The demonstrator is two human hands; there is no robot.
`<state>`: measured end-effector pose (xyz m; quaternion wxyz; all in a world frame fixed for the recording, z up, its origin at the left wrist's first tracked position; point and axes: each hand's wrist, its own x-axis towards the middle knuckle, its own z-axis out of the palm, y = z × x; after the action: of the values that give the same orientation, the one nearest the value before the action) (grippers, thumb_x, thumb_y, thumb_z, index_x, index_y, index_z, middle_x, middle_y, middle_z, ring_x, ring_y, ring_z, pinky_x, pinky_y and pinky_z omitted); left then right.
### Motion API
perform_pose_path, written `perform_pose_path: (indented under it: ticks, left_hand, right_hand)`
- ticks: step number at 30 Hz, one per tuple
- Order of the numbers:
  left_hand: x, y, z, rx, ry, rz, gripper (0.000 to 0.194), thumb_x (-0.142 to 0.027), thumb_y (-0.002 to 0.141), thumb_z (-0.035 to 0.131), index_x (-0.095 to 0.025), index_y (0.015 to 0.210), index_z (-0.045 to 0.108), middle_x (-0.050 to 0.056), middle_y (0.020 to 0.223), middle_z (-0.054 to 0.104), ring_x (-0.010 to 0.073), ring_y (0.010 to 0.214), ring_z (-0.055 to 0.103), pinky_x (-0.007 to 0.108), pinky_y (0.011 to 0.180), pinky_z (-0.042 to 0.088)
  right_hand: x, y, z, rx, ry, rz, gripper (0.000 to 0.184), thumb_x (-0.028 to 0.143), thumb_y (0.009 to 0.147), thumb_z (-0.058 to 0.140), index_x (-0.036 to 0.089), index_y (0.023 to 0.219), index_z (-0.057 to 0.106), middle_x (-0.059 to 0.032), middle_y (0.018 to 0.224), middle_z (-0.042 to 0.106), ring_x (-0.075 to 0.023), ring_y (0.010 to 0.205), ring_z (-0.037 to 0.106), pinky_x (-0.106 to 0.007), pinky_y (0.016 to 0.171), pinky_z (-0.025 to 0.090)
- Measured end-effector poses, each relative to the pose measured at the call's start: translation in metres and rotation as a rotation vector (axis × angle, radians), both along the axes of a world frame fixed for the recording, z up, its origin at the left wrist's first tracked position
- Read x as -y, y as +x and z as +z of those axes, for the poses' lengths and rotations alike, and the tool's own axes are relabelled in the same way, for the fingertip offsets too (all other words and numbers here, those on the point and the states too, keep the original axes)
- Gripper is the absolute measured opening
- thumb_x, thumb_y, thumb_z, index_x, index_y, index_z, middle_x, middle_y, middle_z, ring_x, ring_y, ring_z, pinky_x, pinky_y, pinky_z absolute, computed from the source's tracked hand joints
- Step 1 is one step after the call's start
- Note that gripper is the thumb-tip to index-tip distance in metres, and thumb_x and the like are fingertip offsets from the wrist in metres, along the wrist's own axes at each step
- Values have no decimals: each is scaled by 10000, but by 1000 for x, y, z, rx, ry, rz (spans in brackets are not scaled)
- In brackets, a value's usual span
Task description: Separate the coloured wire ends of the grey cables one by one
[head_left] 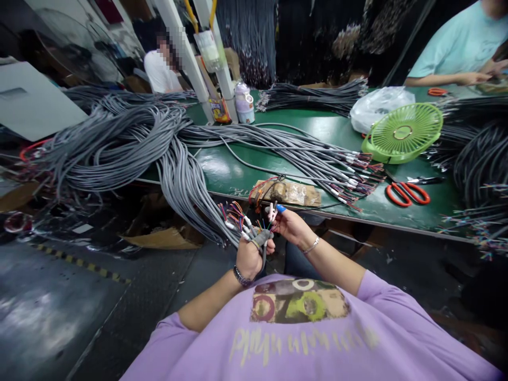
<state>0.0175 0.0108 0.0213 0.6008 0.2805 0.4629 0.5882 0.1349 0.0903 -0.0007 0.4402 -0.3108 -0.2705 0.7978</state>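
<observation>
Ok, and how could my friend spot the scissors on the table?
Find the green table, then the round, bright-green fan towards its right. The scissors lie in front of the fan, to the right of the ends of the grey cables. Orange-red handles mark them out, and they lie nearer the front edge than the other orange thing by the co-worker.

Left forearm [210, 300] reaches forward and inward; left hand [248, 260] is curled in a firm grip. Right forearm [339, 263] angles in from the opposite side; right hand [293, 228] sits just beside, slightly farther forward, digits drawn into a pinch. One right fingertip [281, 208] shows blue. Contact between hands unconfirmed.
</observation>
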Motion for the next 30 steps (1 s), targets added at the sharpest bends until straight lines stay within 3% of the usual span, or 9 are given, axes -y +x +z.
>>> perform_pose_path:
  ticks: [4,9,12,17,24,27,30]
  left_hand:
    - [-5,3,0,3,-6,33,235,-349,655,724,-132,631,635,7,484,613,91,403,539,188,401,406]
    - [-9,5,-3,-6,-47,55,261,-368,641,730,-132,618,622,3,467,605,96,377,531,196,387,399]
    - [-10,6,-6,-22,-52,47,268,-375,641,727,-132,616,617,7,472,610,99,377,532,200,387,395]
    - [-11,5,-10,-58,-57,23,283,-392,636,728,-138,631,605,0,474,609,93,383,529,202,406,404]
    - [-3,3,-7,-76,-44,-1,281,-393,653,715,-141,600,602,3,471,605,99,384,531,205,397,395]
    - [3,1,-10,-111,-25,-22,273,-387,672,707,-144,598,609,8,481,614,97,396,536,202,411,408]
    - [7,-2,-14,-173,6,-81,259,-379,694,694,-142,612,628,19,502,628,103,411,546,207,427,423]
  right_hand:
    - [0,-3,-10,103,139,-138,413,565,781,574,160,797,652,-10,652,607,-98,558,504,-226,541,427]
    - [-7,-8,-8,-63,-77,-8,419,567,786,575,153,779,636,-37,716,649,-107,547,515,-244,525,438]
    - [-9,-12,-1,-121,-171,-58,387,533,789,597,151,733,623,-26,650,636,-106,519,506,-233,498,423]
    - [-6,-16,5,-132,-195,-96,392,547,789,586,160,730,607,-21,631,631,-106,512,509,-231,505,422]
    - [12,4,-1,-47,-71,103,513,659,748,537,158,796,636,-32,707,630,-107,576,539,-234,557,445]
    - [23,14,-2,124,48,157,446,579,666,681,143,748,644,-14,664,608,-92,555,512,-221,550,419]
    - [32,18,2,308,217,102,347,460,640,751,138,713,644,13,606,578,-77,540,475,-205,536,377]
